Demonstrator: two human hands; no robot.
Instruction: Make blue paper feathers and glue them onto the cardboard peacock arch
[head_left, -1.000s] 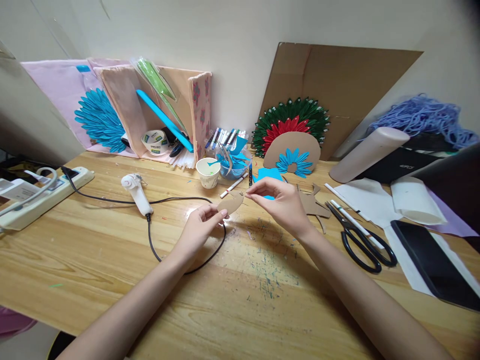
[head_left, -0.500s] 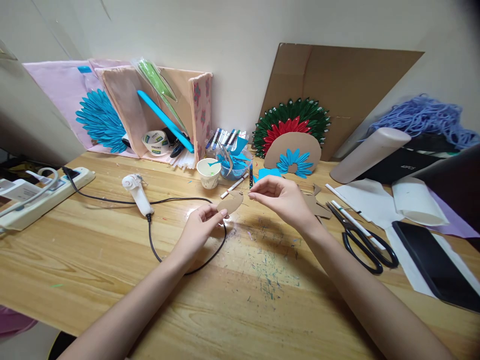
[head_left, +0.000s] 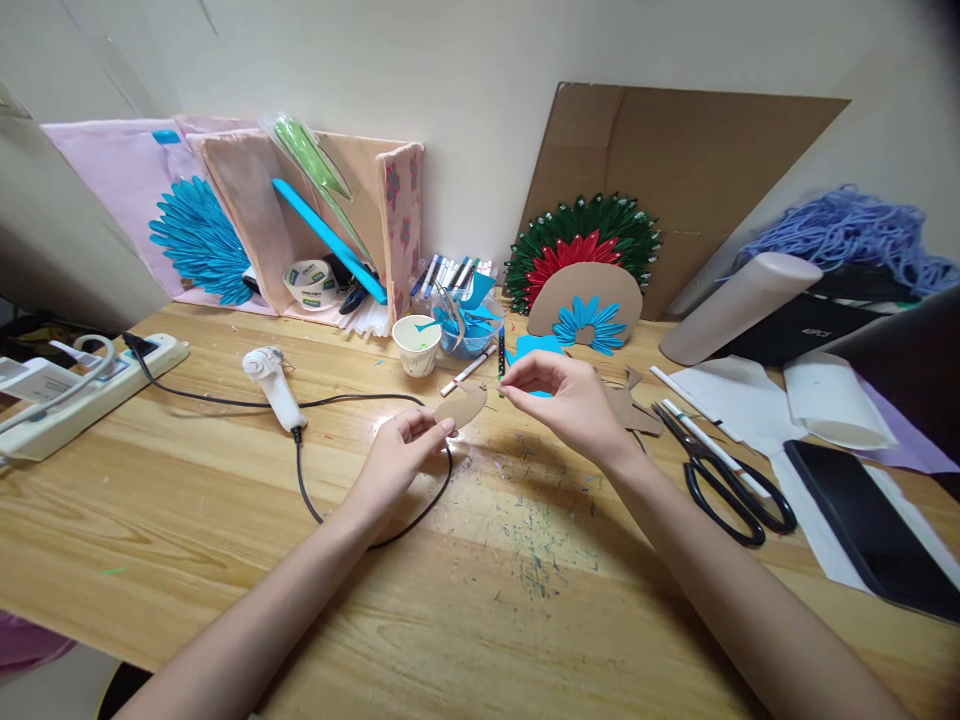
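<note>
Cardboard oval (head_left: 462, 407): one, lying near the centre of the frame, its left end being pinched in the left hand (head_left: 421, 440). Right hand (head_left: 547, 395): hovering just right of the oval, apart from it, thumb and index tips closing together; whether the grip is holding anything small, cannot tell. Paper cup (head_left: 417, 346): standing on the desk (head_left: 225, 520), above the oval in the frame. Black-handled scissors (head_left: 724, 485): lying at right.

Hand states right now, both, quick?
Left hand: closed on the small cardboard piece, thumb on top.
Right hand: thumb and fingertips drawn together; can't tell whether anything is pinched.
</note>
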